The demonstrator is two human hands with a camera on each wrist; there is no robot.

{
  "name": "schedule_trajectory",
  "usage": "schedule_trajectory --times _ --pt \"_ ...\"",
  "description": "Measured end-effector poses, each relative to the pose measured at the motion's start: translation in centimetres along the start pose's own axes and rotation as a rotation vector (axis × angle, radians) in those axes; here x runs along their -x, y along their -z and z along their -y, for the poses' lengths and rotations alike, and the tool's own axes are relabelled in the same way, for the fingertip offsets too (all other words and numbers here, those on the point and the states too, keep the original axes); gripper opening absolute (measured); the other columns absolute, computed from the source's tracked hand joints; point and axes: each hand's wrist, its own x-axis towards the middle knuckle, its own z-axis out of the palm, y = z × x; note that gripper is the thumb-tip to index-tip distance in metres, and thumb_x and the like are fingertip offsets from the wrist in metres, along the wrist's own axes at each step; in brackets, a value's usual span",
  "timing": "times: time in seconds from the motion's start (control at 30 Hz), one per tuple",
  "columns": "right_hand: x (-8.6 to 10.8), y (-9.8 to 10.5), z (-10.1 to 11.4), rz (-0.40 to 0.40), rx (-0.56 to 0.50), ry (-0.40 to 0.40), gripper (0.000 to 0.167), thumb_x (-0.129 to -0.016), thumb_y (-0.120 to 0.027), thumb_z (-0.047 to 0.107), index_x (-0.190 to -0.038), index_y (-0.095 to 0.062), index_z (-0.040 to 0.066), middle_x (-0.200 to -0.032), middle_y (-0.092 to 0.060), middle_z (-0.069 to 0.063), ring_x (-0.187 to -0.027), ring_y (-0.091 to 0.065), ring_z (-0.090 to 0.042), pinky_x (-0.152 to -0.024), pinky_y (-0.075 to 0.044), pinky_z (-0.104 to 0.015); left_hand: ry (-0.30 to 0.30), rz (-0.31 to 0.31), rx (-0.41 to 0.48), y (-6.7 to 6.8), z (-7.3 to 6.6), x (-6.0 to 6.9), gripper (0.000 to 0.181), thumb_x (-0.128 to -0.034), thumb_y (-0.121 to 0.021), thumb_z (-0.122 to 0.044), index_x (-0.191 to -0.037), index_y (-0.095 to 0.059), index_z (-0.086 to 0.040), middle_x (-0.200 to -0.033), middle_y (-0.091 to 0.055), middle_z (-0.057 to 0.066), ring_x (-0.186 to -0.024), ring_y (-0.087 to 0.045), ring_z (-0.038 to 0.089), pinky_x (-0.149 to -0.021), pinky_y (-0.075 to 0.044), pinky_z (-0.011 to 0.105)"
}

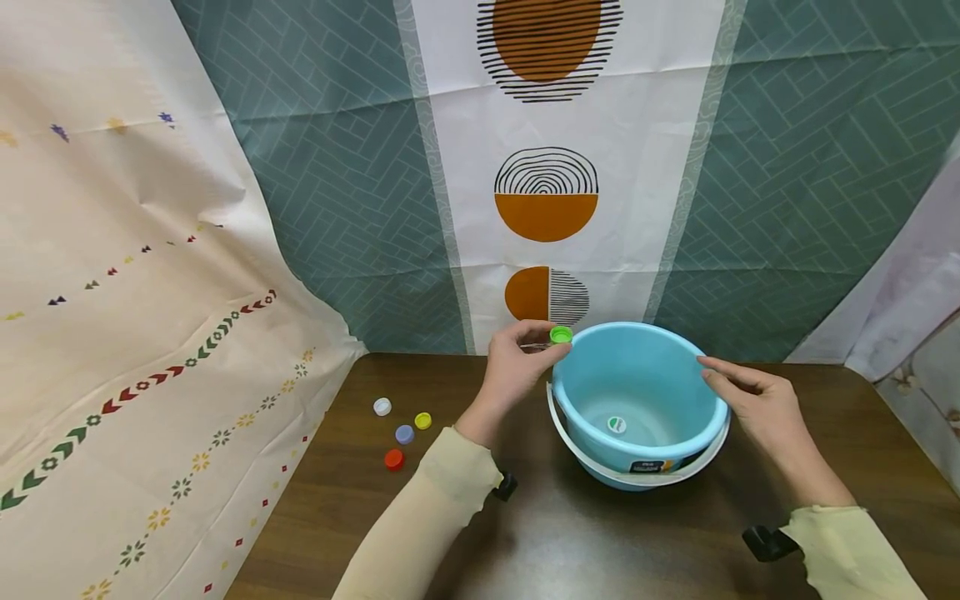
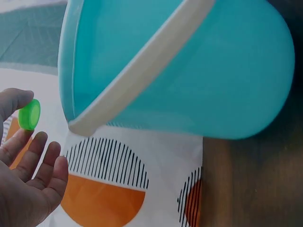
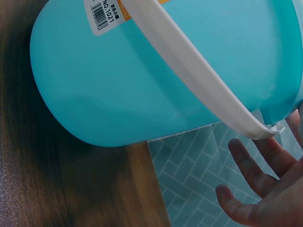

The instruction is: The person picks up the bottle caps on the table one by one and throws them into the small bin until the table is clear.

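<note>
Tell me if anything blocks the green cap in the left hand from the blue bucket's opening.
Nothing visible does. The left hand holds the green cap near the blue bucket, above rim level; the white handle hangs down outside, clear of the opening. The right hand is at the opposite side.

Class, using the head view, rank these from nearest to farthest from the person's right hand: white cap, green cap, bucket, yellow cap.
1. Bucket: just left of the right hand
2. Green cap: pinched by the left hand
3. Yellow cap: left on the table
4. White cap: farther left
</note>
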Motion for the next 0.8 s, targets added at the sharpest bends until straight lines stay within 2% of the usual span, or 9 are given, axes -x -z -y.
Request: schedule_trajectory --times 0.07,0.3,0.57,0.8 --pt "-0.1 0.0 0.0 -0.006 0.004 0.004 0.048 -0.087 -0.06 0.046 -0.126 -0.061 0.018 -0.109 -0.057 0.027 -0.093 -0.051 0.019 -0.068 -0.049 -0.009 -0.006 0.016 0.007 -0.4 -0.2 -0.1 0.034 -0.0796 -0.074 -0.018 -0.11 -0.067 -0.006 -0.103 -0.068 0.011 -0.091 -0.065 0.024 -0.078 -0.054 0.03" --pt "-0.1 0.0 0.0 -0.017 -0.003 0.015 0.046 -0.087 -0.061 0.044 -0.125 -0.062 0.018 -0.107 -0.058 0.028 -0.092 -0.052 0.018 -0.068 -0.049 -0.009 -0.068 0.041 0.001 -2.6 2.2 -1.8 0.032 -0.0773 -0.076 -0.031 -0.108 -0.068 -0.024 -0.099 -0.069 -0.006 -0.09 -0.064 0.015 -0.077 -0.053 0.026" --pt "-0.2 0.0 -0.1 -0.022 0.006 0.015 0.046 -0.087 -0.06 0.045 -0.125 -0.061 0.019 -0.105 -0.057 0.03 -0.092 -0.052 0.019 -0.067 -0.049 -0.01 -0.118 0.078 -0.007 -4.2 1.0 -2.4 0.029 -0.0771 -0.076 -0.034 -0.104 -0.068 -0.024 -0.096 -0.067 -0.011 -0.093 -0.063 0.016 -0.075 -0.053 0.024" --pt "-0.1 -0.1 -0.2 -0.019 -0.003 0.013 0.047 -0.086 -0.061 0.046 -0.125 -0.062 0.019 -0.104 -0.058 0.03 -0.093 -0.051 0.019 -0.067 -0.049 -0.009 -0.102 0.109 -0.004 -5.3 0.4 -2.5 0.028 -0.0771 -0.076 -0.034 -0.102 -0.069 -0.023 -0.094 -0.067 -0.012 -0.091 -0.064 0.012 -0.075 -0.052 0.021"
